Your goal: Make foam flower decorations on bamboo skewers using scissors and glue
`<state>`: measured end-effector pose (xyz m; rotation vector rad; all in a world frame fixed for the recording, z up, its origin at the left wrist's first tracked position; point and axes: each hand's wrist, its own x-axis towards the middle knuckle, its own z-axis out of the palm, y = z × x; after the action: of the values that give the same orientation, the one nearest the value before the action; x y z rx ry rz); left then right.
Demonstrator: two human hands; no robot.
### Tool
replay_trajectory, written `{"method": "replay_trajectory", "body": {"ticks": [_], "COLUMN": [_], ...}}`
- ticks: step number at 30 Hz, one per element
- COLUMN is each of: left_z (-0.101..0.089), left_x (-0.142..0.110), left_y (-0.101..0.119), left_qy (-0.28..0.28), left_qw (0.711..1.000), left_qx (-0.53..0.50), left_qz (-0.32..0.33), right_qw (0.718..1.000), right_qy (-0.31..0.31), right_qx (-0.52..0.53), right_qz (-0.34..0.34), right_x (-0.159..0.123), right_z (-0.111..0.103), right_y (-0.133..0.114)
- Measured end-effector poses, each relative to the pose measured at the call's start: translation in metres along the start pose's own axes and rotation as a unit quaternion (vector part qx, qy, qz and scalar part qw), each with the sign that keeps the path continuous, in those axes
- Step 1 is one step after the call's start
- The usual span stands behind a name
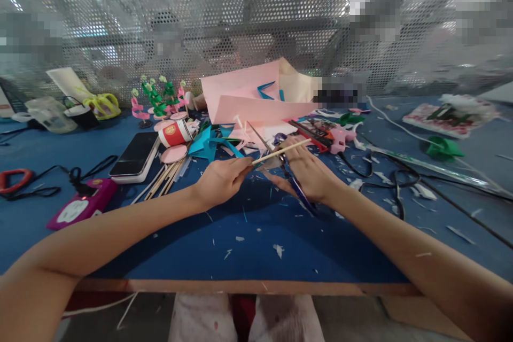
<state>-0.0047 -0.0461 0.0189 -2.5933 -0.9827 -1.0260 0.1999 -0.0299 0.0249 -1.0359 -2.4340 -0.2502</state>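
A thin wooden stick (284, 151) is pinched in my left hand (223, 180), its free end pointing right and slightly up. My right hand (311, 172) is closed around a pair of scissors (297, 188) with dark purple-blue handles. Their blades point up and left, spread apart near the stick; whether they touch it I cannot tell. More wooden sticks (165, 180) lie in a bunch left of my left hand, beside a pink paper disc (173, 154). Blue paper pieces (205, 144) and a red and white paper cup (175, 132) on its side are just beyond.
Large pink paper sheets (244, 85) stand at the back. A pink glue gun (341, 139) and black cable (396, 192) lie to the right. On the left are a purple power adapter (82, 204), a black-topped device (135, 154) and green-and-pink paper plants (158, 99). Paper scraps (278, 250) litter the table.
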Motion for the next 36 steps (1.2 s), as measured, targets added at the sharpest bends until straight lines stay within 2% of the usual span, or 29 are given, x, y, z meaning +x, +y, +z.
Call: {"method": "replay_trajectory", "body": {"ticks": [13, 24, 30, 36], "left_z": [0.008, 0.011, 0.006, 0.004], "left_x": [-0.003, -0.006, -0.003, 0.001], "left_y": [-0.003, -0.004, -0.005, -0.009], "left_qy": [0.006, 0.006, 0.02, 0.027], "left_qw": [1.0, 0.998, 0.998, 0.997], "left_qx": [-0.003, 0.067, 0.055, 0.06], "left_qz": [-0.01, 0.007, -0.03, -0.029], "right_qw": [0.997, 0.998, 0.993, 0.996], "right_qy": [-0.02, -0.006, -0.02, -0.009], "right_qx": [0.074, 0.061, 0.079, 0.044], "right_qz": [-0.001, 0.011, 0.085, 0.074], "right_x": [0.004, 0.004, 0.004, 0.005], "right_z": [-0.006, -0.003, 0.005, 0.006], "right_y": [-0.005, -0.009, -0.008, -0.002]}}
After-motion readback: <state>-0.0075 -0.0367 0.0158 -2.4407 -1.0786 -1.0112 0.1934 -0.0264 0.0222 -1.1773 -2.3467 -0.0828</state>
